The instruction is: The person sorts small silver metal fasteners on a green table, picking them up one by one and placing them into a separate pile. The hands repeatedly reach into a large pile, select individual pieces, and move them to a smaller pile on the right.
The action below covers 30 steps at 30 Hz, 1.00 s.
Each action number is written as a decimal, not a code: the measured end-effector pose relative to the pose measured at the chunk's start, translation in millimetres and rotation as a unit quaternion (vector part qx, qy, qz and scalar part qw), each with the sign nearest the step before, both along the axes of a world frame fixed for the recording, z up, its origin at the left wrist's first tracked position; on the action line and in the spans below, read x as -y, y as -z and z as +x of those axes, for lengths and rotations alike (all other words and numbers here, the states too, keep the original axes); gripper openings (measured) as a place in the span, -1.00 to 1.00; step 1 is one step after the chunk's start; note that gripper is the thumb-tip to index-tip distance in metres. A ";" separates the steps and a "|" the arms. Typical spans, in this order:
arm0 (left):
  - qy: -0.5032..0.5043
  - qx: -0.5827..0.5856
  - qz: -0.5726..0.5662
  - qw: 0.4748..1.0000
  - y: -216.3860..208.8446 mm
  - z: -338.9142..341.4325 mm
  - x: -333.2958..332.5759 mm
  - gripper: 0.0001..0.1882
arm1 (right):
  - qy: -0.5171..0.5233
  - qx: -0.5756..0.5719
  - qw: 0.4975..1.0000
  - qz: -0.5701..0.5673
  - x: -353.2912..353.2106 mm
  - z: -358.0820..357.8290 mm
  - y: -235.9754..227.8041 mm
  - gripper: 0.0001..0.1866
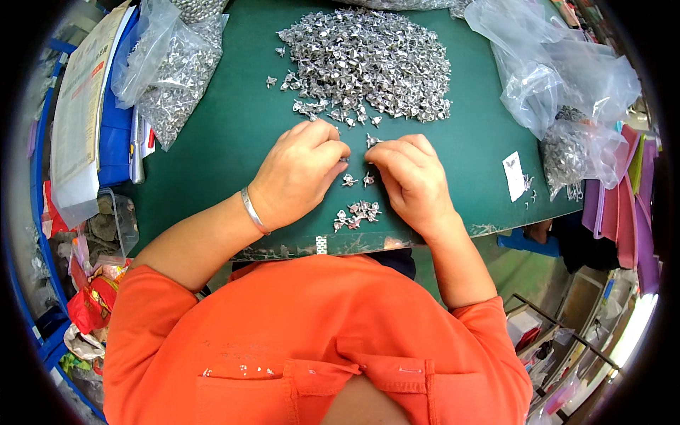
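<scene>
My left hand (299, 170), with a silver bangle (253, 211) at its wrist, is closed in a pinch over the green table (234, 134). A sliver of grey shows at its fingertips, too small to name. Facing it, my right hand (414, 173) pinches a small silver metal part (373, 141) between thumb and fingers. Below and between the hands lie two loose metal parts, one (349, 180) nearer the left fingers, the other (368, 179) nearer the right. A small cluster of the same parts (357, 214) sits close to the table's front edge.
Beyond my hands spreads a large heap of silver metal parts (372, 64). Filled clear bags stand at the far left (180, 78) and right (567, 152). A small white card (514, 176) lies at the right. Blue bins (117, 134) line the left side.
</scene>
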<state>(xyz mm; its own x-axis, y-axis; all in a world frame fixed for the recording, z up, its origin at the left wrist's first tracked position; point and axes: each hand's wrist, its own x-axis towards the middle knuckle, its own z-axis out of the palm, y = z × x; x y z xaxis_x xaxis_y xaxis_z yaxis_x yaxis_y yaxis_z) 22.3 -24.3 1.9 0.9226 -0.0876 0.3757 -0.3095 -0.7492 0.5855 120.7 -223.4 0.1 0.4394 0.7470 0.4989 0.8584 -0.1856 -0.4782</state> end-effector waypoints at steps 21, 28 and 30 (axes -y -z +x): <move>0.032 0.000 0.110 0.993 0.2 32.9 9.3 -0.72 | 0.070 -0.032 0.997 0.014 13.7 0.3 2.2 -0.74; 0.075 -0.015 0.000 0.997 -12.1 21.3 4.5 -0.76 | 0.015 -0.128 0.992 0.006 37.3 -5.9 -12.1 -0.78; 0.042 -0.088 -0.079 0.992 -23.8 15.5 9.0 -0.78 | 0.060 -0.070 0.995 0.022 32.9 1.1 -6.9 -0.80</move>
<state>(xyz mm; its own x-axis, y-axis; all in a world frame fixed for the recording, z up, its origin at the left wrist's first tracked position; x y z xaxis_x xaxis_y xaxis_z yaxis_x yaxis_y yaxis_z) 37.8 -33.3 25.7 0.9671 -0.1198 0.2244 -0.2495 -0.6198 0.7441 121.8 -256.3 7.0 0.5925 0.6630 0.4576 0.7550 -0.2590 -0.6024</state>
